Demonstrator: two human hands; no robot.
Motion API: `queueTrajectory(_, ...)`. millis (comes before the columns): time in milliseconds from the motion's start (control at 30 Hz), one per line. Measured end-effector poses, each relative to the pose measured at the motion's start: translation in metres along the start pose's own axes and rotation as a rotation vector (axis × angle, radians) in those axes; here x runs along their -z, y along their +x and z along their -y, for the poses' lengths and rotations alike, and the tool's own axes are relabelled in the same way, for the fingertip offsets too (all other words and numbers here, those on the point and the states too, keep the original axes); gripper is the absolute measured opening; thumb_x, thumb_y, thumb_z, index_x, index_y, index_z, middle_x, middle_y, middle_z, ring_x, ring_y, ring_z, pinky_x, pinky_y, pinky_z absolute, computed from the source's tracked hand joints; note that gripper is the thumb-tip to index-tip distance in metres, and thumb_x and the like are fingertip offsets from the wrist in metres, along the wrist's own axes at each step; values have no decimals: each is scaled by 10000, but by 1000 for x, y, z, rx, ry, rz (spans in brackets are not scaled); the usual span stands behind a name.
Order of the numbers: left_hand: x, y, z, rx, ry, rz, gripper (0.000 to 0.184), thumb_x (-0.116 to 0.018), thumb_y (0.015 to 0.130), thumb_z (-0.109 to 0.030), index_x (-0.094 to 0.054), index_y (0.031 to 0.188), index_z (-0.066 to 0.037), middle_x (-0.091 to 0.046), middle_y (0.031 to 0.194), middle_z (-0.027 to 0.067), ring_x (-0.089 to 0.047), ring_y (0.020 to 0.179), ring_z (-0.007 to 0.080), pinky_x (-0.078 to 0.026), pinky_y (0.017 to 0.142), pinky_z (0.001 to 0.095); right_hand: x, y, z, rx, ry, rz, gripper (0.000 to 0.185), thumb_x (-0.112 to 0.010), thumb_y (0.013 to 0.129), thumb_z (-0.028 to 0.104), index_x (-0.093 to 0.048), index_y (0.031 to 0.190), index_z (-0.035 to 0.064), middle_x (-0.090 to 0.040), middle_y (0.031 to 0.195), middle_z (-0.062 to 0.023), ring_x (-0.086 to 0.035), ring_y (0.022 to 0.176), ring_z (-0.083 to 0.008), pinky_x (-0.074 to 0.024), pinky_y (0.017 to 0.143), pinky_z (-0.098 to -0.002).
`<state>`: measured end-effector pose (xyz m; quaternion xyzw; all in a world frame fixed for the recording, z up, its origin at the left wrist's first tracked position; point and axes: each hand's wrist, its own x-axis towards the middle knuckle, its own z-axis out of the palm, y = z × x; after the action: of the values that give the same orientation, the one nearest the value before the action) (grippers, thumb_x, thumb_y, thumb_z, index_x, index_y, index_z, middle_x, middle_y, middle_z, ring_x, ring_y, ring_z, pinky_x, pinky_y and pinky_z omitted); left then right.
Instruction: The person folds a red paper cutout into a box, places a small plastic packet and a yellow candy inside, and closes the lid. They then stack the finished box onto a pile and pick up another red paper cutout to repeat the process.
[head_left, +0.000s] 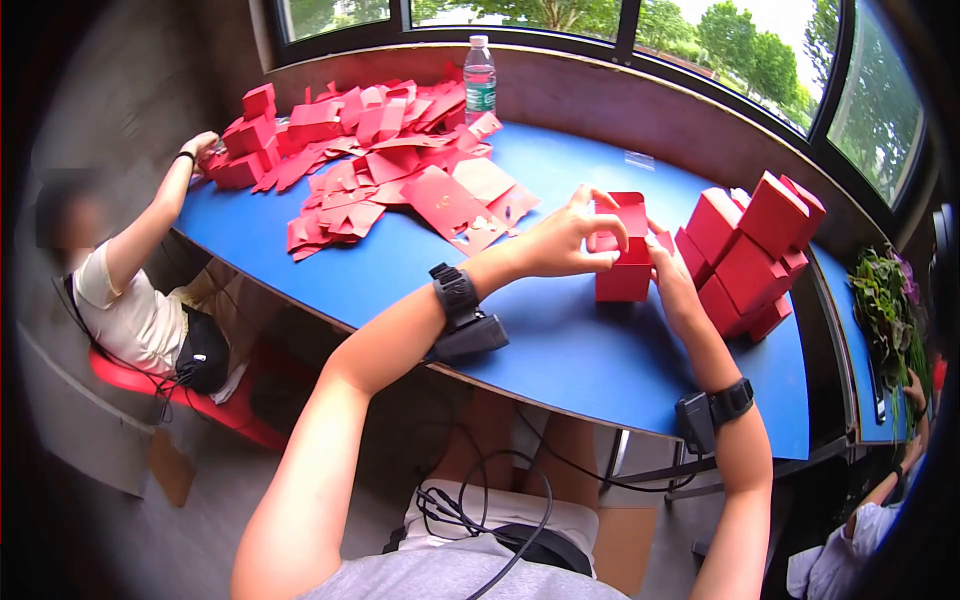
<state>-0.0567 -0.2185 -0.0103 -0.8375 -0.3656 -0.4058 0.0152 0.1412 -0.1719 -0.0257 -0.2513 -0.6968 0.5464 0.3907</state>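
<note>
A small red paper box (622, 283) stands on the blue table in front of me, its top flap raised at the back. My left hand (572, 238) reaches in from the left, with curled fingers and thumb at the box's upper left edge. On the opposite side, my right hand (672, 268) grips the right wall, thumb near the upper rim. Part of the box opening is hidden by my left fingers. Just right of my right hand rises a stack of folded red boxes (745, 262).
Flat red paper pieces (385, 150) heap across the blue table's (535, 345) far left, beside a water bottle (480, 80). A seated person (140, 290) reaches to red boxes (245, 140) at left. Plants (885, 310) and another person's arm (905, 455) appear at right. Cables (490, 490) hang over my lap.
</note>
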Motion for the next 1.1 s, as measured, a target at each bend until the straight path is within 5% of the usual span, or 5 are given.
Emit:
queueTrajectory(267,5,-2,4,134,-168,42,234,-679,753,-206,-530,825,-40,-456,1022,118,-549,796,161,-485,629,274,7,5,-9,213,-243,-63,473,-443,861,63,-351,1322,13,-545,1085,-152,-565,941,-175,-449,847,-288)
queueTrajectory(533,4,-3,13,99,-145,109,231,-654,767,-235,-558,845,-41,-537,899,108,-546,863,225,-448,705,331,15,6,-5,201,-433,-360,222,-538,828,54,-518,1044,4,-552,774,-60,-539,687,-111,-468,621,-242)
queueTrajectory(800,9,0,12,170,-226,159,411,-737,708,-417,-571,775,-47,-555,872,131,-539,893,256,-482,735,343,20,11,-14,73,-163,-209,138,-461,918,111,-517,974,-2,-589,806,-62,-571,686,-91,-502,627,-246)
queueTrajectory(933,8,-2,18,91,-178,135,337,-754,719,-345,-565,785,-74,-544,823,54,-531,848,187,-455,711,309,15,8,-11,-98,-191,-150,198,-413,948,204,-508,946,30,-581,800,-35,-554,679,-75,-490,611,-242)
queueTrajectory(1100,6,-5,16,315,-219,127,679,-759,674,-457,-441,1127,-65,-431,1036,147,-472,1011,256,-442,795,332,12,7,-12,-115,-183,-163,204,-401,958,220,-495,947,39,-552,821,-45,-551,716,-100,-492,632,-261)
